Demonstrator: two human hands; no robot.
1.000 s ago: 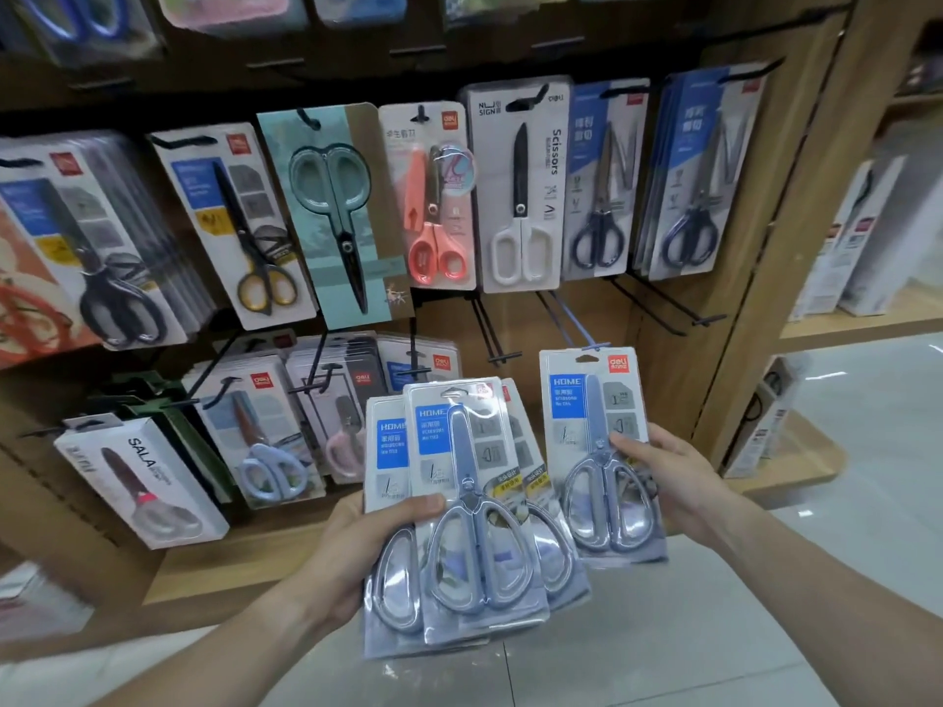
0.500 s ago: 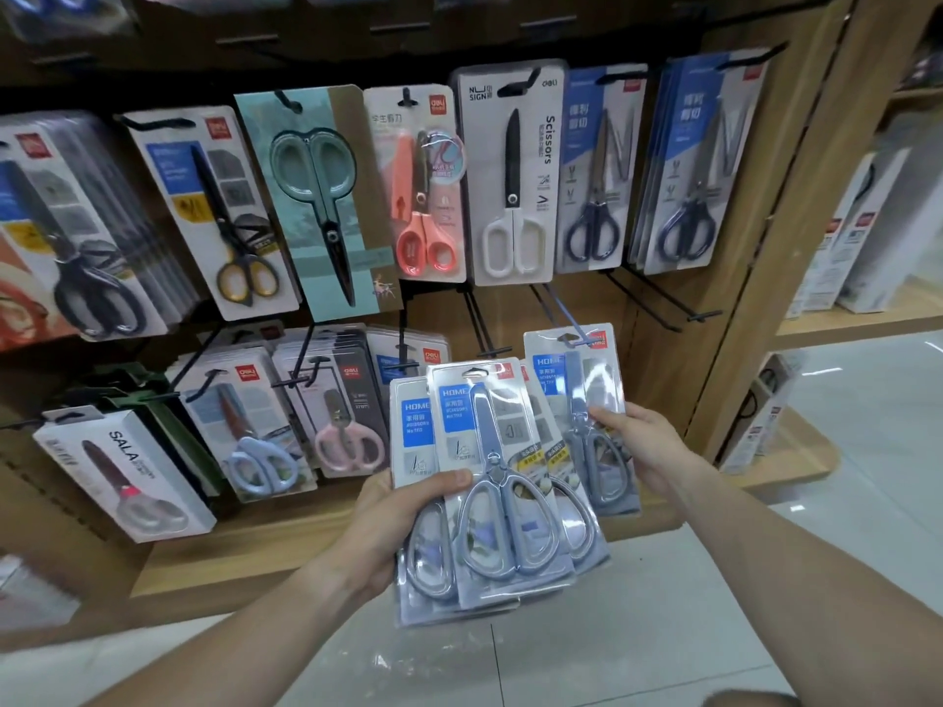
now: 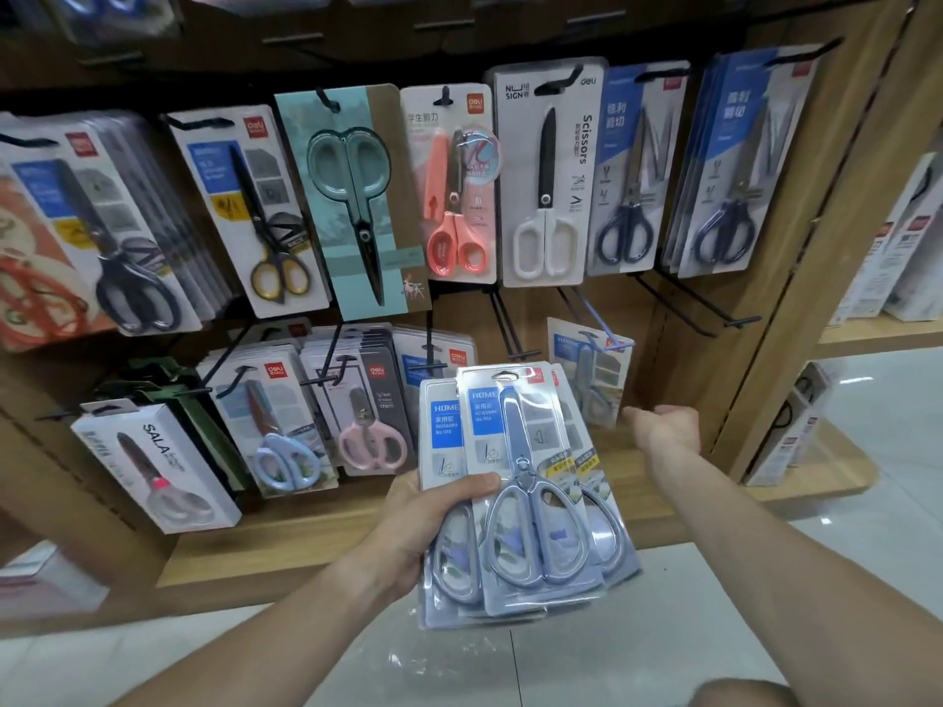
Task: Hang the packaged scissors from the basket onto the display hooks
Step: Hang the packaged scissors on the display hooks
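My left hand (image 3: pixel 423 523) grips a fanned stack of blue-and-white packaged scissors (image 3: pixel 520 492) with grey handles, thumb across the front pack. One more pack of the same kind (image 3: pixel 587 380) hangs on a lower display hook (image 3: pixel 604 331), set back toward the wooden panel. Just right of and below that pack is my right hand (image 3: pixel 663 426), its fingers loose and holding nothing. The basket is out of view.
The wooden display wall carries two rows of hooks full of other packaged scissors (image 3: pixel 546 176). A bare black hook (image 3: pixel 714 311) sticks out at the right, and another (image 3: pixel 510 324) left of the hung pack. A wooden shelf ledge (image 3: pixel 306 543) runs below, with tiled floor (image 3: pixel 663 630) underneath.
My right hand carried one pack up onto the lower hook, let go of it and drew back a little. The left hand's stack rose slightly.
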